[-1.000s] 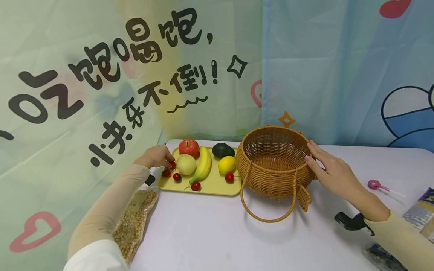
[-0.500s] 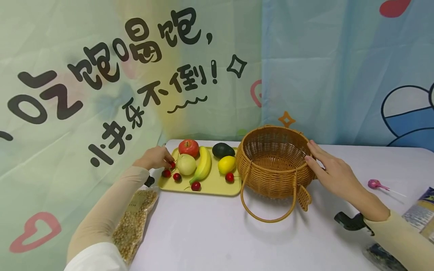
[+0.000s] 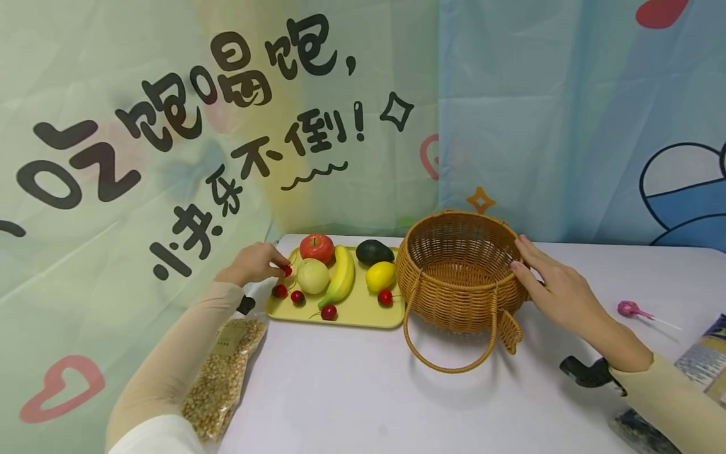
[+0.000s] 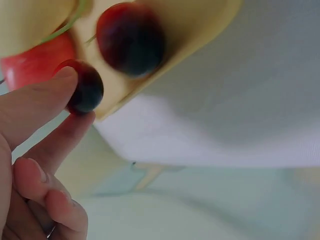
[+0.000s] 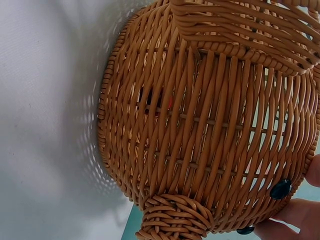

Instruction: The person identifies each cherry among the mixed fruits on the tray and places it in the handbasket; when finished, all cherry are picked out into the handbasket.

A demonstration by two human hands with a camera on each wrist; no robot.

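Observation:
In the head view the left hand (image 3: 253,263) is over the left edge of the yellow tray (image 3: 363,317), pinching a cherry (image 3: 287,270). The left wrist view shows this cherry (image 4: 88,87) between thumb and index finger, with another cherry (image 4: 131,39) beside it on the tray. The right hand (image 3: 561,291) rests with extended fingers on the right rim of the brown wicker basket (image 3: 454,306), whose inside shows bare weave. In the right wrist view, fingertips (image 5: 295,217) touch the basket (image 5: 210,130) near two black beads.
The tray also bears an apple (image 3: 317,248), a pale round fruit (image 3: 312,276), a banana (image 3: 339,277), an avocado (image 3: 374,253), a lemon (image 3: 380,276) and several cherries. A bag of kernels (image 3: 227,372) lies front left, a lollipop (image 3: 628,308) and packages at right.
The left hand has shifted slightly left and up, lifting the pinched cherry a little. The right hand and basket have stayed in place.

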